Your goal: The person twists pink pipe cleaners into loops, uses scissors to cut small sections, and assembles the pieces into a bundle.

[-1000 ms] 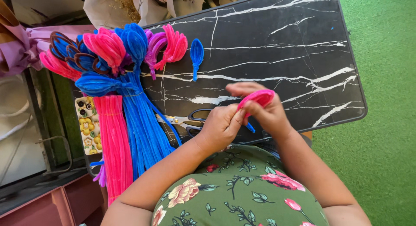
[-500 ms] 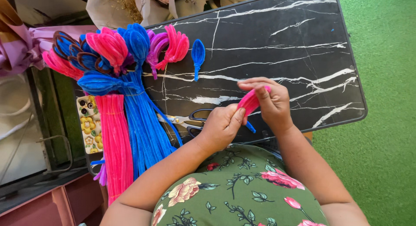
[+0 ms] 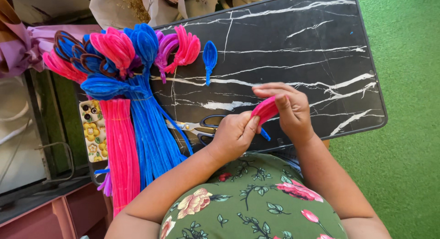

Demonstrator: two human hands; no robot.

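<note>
Over the black marbled desk (image 3: 321, 46), both hands (image 3: 233, 137) (image 3: 288, 108) now pinch the folded pink fuzzy pipe-cleaner loop (image 3: 265, 111), which has narrowed from its earlier rounder shape.

Green dress with pink flowers, arms bare to shoulders

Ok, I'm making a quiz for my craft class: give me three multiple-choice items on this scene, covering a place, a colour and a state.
1. Where do the black-handled metal scissors lie?
A on the black marble-patterned table
B on the green floor
C in a lap

2. What colour is the fuzzy folded pipe cleaner piece held by both hands?
A yellow
B pink
C white

3. How is the single blue pipe cleaner petal loop?
A held
B lying alone on the table
C cut in two

A: blades rest on the tabletop. B: pink shows between left hand and right hand. B: nothing touches it.
</note>
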